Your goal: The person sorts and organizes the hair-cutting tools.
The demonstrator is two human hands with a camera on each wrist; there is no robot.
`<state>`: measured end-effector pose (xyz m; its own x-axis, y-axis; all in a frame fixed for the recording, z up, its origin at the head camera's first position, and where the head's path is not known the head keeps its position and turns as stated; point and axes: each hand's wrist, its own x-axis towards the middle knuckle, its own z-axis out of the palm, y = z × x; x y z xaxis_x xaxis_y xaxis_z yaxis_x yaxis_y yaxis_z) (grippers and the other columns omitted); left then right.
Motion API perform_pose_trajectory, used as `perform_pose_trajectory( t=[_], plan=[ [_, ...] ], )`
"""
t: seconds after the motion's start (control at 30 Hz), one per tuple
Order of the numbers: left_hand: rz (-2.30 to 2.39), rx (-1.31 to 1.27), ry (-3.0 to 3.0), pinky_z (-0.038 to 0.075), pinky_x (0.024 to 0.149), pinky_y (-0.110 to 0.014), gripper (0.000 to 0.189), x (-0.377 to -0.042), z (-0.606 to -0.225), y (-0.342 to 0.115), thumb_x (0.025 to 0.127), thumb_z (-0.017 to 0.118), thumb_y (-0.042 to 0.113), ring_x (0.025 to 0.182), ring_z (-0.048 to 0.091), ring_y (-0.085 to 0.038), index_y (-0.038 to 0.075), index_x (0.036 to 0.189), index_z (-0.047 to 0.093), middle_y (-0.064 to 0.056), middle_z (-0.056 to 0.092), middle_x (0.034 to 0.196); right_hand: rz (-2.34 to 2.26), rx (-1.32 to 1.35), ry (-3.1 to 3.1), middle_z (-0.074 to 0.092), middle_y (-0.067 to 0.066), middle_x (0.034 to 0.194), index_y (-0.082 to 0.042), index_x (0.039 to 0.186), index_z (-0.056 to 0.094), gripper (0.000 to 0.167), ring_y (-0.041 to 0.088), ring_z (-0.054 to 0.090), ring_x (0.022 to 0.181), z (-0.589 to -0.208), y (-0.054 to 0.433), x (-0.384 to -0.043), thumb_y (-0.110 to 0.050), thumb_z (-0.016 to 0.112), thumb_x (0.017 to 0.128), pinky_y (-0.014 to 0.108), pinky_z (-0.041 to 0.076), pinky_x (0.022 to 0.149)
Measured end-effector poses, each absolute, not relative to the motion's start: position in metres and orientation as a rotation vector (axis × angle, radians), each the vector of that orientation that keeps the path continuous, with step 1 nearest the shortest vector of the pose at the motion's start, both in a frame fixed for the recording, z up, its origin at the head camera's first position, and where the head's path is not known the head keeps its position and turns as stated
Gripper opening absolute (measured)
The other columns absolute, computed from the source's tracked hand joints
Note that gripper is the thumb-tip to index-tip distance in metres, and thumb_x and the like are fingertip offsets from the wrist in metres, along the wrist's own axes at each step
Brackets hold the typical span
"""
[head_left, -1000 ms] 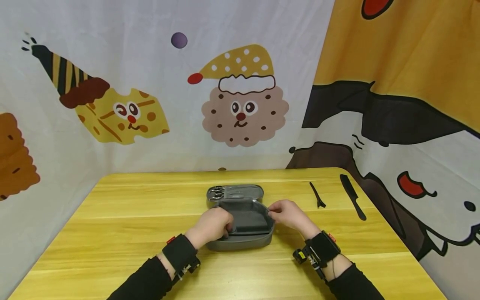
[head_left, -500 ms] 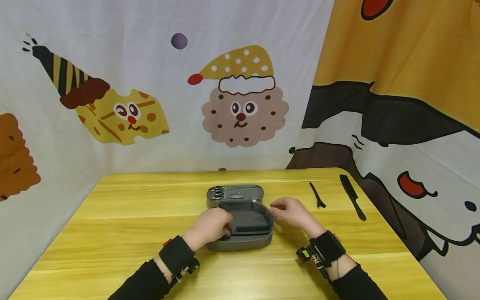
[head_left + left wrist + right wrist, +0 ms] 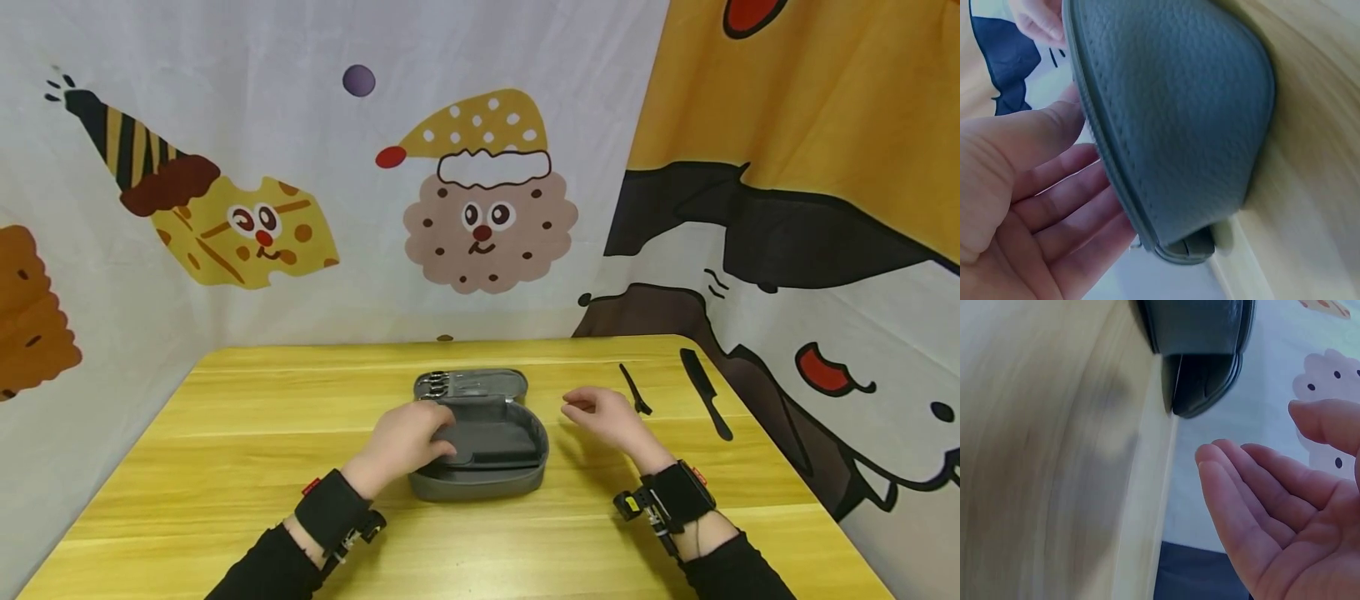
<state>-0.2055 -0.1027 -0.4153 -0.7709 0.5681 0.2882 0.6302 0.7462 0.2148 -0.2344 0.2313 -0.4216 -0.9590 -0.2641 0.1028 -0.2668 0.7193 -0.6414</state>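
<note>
The gray case [image 3: 480, 487] sat on the tabletop [image 3: 247, 467], below the parted, unladen fingers of the left hand [image 3: 399, 442] and left of the right hand's [image 3: 611, 419] loosely bent, unladen ones; a black clip [image 3: 631, 383] lay right of these.

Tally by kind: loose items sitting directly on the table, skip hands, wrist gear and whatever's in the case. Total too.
Gray case: 1
Black hair clip: 1
Black comb: 1
Total: 3

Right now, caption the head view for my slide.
Left hand at open case, right hand empty; clip and comb on table.
</note>
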Motion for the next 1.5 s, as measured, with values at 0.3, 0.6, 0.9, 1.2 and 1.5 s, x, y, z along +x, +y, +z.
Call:
perform_pose_trajectory(
  t=[0.3, 0.6, 0.9, 1.2, 1.5],
  plan=[
    [-0.459, -0.646, -2.714, 0.048, 0.057, -0.033, 0.023, -0.207, -0.413, -0.116, 0.080, 0.084, 0.021, 0.069, 0.060, -0.019, 0.010, 0.096, 0.073, -0.004, 0.066, 0.085, 1.050, 0.413, -2.861, 0.068, 0.014, 0.113, 0.003, 0.126, 0.064, 0.037, 0.032, 0.064, 0.100, -0.418, 0.250, -0.233, -0.022, 0.064, 0.098, 0.042, 0.053, 0.085],
    [-0.499, -0.494, -2.774, 0.053, 0.061, -0.038, 0.021, -0.211, -0.416, -0.126, 0.082, 0.082, 0.018, 0.072, 0.064, -0.023, 0.005, 0.096, 0.074, -0.010, 0.070, 0.087, 0.935, 0.355, -2.831, 0.067, 0.021, 0.113, 0.007, 0.125, 0.062, 0.040, 0.038, 0.063, 0.103, -0.415, 0.267, -0.235, -0.021, 0.066, 0.097, 0.050, 0.051, 0.088],
    [-0.557, -0.439, -2.850, 0.054, 0.064, -0.039, 0.021, -0.213, -0.424, -0.131, 0.082, 0.082, 0.020, 0.074, 0.066, -0.023, 0.004, 0.094, 0.074, -0.010, 0.071, 0.087, 0.827, 0.283, -2.801, 0.063, 0.028, 0.121, 0.008, 0.133, 0.056, 0.048, 0.044, 0.060, 0.109, -0.419, 0.290, -0.235, -0.025, 0.064, 0.098, 0.053, 0.049, 0.090],
    [-0.623, -0.466, -2.852, 0.043, 0.053, -0.030, 0.015, -0.212, -0.426, -0.130, 0.083, 0.079, 0.012, 0.055, 0.050, -0.011, 0.012, 0.072, 0.069, 0.004, 0.058, 0.064, 0.735, 0.179, -2.791, 0.061, 0.033, 0.120, 0.011, 0.132, 0.054, 0.050, 0.048, 0.059, 0.107, -0.419, 0.316, -0.236, -0.023, 0.064, 0.097, 0.059, 0.048, 0.088],
    [-0.676, -0.479, -2.836, 0.045, 0.055, -0.030, 0.008, -0.213, -0.429, -0.127, 0.083, 0.078, 0.005, 0.057, 0.049, -0.010, 0.009, 0.078, 0.073, 0.002, 0.062, 0.067, 0.636, 0.034, -2.810, 0.059, 0.037, 0.118, 0.017, 0.130, 0.052, 0.051, 0.050, 0.058, 0.104, -0.422, 0.352, -0.240, -0.020, 0.063, 0.096, 0.060, 0.047, 0.085]
  ],
)
